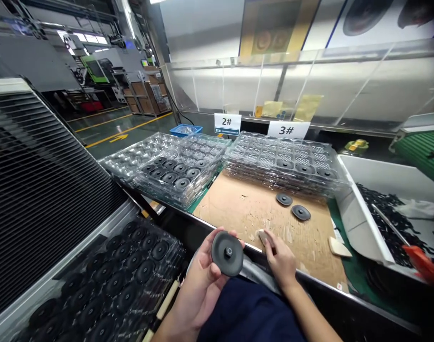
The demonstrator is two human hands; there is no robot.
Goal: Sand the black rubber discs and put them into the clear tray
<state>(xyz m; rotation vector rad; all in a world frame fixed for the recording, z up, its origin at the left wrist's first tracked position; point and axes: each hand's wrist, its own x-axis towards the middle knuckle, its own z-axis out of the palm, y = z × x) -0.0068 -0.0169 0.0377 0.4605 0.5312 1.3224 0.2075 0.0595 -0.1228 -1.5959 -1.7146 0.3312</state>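
Note:
My left hand (202, 270) grips a round black disc (227, 253) with a small hub in its middle, held up in front of my lap. My right hand (279, 256) rests on the near edge of a brown cardboard sheet (245, 209), fingers closed on a small pale piece (262, 236). Two more black discs (284, 199) (301, 212) lie flat on the cardboard, further away from my right hand.
Stacked clear blister trays (181, 171) (284, 161), partly filled with black discs, stand behind the cardboard under signs "2#" (227, 123) and "3#" (288, 129). A full tray (106, 285) sits low at my left. A white bin (359, 209) of black scraps stands right.

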